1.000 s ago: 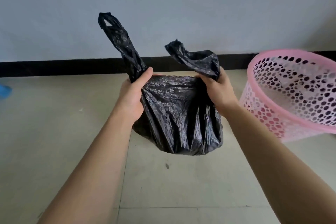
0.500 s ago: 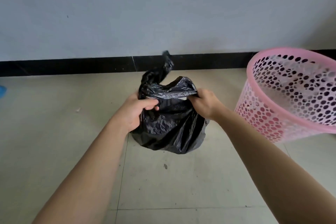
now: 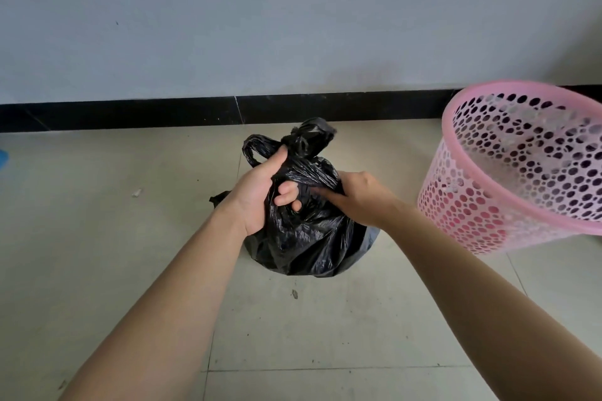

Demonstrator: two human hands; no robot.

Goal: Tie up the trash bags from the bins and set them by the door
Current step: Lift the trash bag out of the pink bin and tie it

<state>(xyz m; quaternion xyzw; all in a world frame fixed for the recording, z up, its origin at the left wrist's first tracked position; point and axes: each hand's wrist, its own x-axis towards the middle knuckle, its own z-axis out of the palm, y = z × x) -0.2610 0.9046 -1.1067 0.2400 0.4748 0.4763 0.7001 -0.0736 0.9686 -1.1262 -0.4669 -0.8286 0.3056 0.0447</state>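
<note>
A full black trash bag [image 3: 309, 244] sits on the tiled floor in the middle of the view. Its two handles [image 3: 303, 142] are twisted together and stick up above my hands. My left hand [image 3: 260, 192] grips the gathered neck of the bag, thumb up and fingers curled round the plastic. My right hand [image 3: 361, 197] holds the plastic on the bag's right side, fingers tucked into the folds. The bottom of the bag spreads out on the floor below both wrists.
A pink perforated bin [image 3: 527, 169] stands to the right of the bag, its rim close to my right forearm. A grey wall with a black skirting board [image 3: 163, 114] runs behind. A small white scrap [image 3: 136, 193] and a blue object [image 3: 3, 158] lie at the left.
The bag came down from the air onto the floor. The two handles, held apart a second ago, are now crossed and bunched together above my hands.
</note>
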